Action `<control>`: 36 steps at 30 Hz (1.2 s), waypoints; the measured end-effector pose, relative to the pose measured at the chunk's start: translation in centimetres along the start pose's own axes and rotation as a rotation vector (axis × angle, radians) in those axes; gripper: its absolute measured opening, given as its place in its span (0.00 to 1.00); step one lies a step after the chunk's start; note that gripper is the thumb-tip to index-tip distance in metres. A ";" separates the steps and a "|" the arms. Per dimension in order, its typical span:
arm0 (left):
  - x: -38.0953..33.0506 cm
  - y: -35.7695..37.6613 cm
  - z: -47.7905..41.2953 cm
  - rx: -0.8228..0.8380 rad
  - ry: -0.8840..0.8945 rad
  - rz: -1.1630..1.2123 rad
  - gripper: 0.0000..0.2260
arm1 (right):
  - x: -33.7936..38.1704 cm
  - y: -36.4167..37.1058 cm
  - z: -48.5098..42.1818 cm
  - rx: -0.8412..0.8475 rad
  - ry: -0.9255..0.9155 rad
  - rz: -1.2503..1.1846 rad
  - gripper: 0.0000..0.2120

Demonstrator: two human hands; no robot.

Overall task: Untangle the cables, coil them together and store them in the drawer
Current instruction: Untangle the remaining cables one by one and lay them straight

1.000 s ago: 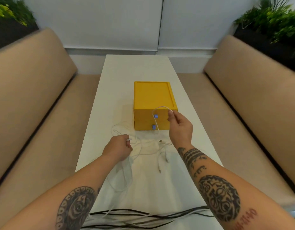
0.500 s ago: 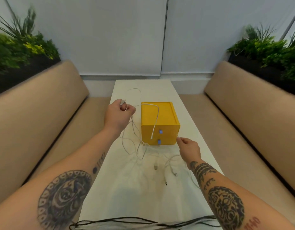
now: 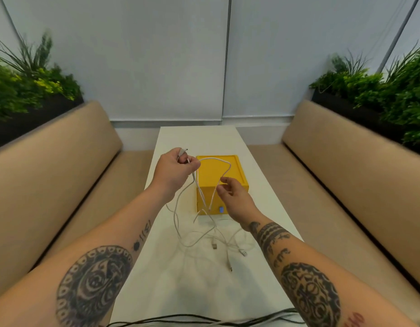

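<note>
My left hand (image 3: pixel 174 172) is clenched round one end of the white cables (image 3: pixel 214 245), plug poking out above the fist. My right hand (image 3: pixel 237 197) is loosely open, a raised loop passing its fingertips — contact unclear. The rest lies tangled on the white table (image 3: pixel 199 138), in front of the yellow drawer box (image 3: pixel 216 172).

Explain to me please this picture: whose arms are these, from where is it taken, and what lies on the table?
There is no machine: these are a person's two bare arms, seen by a camera worn on the head, looking forward and down. On the long white table stands a yellow drawer box; before it lie tangled thin white cables, and black cables at the near edge. The left hand grips one white cable end, lifted. The right hand reaches to its hanging loop; whether it pinches, I cannot tell.
</note>
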State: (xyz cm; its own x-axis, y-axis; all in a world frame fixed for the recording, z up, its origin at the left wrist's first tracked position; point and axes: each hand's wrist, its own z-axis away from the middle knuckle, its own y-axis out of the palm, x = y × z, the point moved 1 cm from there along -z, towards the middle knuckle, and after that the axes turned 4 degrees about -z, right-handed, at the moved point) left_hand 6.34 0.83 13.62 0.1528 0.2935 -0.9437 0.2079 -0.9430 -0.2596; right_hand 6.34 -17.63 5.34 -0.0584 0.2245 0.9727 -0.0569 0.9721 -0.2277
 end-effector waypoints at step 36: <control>1.6 -2.4 0.5 0.045 -0.208 0.233 0.21 | -0.5 0.8 2.0 -0.045 0.180 -0.062 0.30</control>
State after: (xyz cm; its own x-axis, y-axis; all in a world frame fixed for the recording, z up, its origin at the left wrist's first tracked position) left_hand 5.58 3.48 12.66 -0.0110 0.0351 -0.9993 0.1469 -0.9885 -0.0363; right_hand 4.31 -17.09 4.58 0.1228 0.1684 0.9780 -0.0102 0.9857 -0.1684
